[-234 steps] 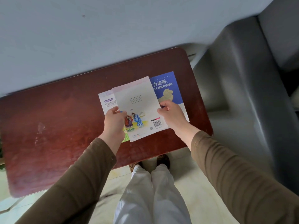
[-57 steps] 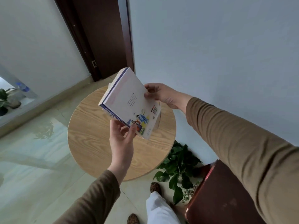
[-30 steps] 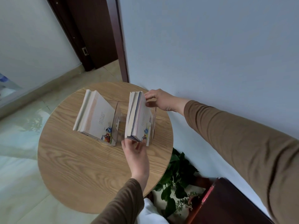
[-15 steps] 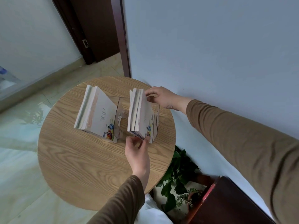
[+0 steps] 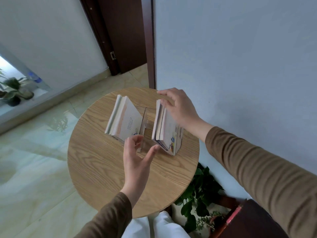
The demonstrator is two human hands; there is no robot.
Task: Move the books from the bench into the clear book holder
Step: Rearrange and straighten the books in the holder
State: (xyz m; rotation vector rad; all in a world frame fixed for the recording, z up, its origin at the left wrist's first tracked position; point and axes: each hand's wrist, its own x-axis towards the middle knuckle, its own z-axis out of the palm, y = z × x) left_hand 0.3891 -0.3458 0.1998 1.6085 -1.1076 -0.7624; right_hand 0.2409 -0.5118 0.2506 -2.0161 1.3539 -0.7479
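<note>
A clear book holder stands on a round wooden table. One stack of books leans in its left section. A second stack of books stands on edge in its right section, cartoon cover facing right. My right hand hovers over the top far edge of that right stack, fingertips touching it, fingers spread. My left hand is open just in front of the holder, thumb tip next to the right stack's lower corner, holding nothing.
A pale wall runs close behind the table on the right. A potted green plant sits on the floor under the table's right edge. The dark red bench corner shows at bottom right. A dark door frame stands behind.
The books went from the bench to the holder's right section. My left hand has let go of the stack's lower edge and opened. My right hand shifted onto the stack's top.
</note>
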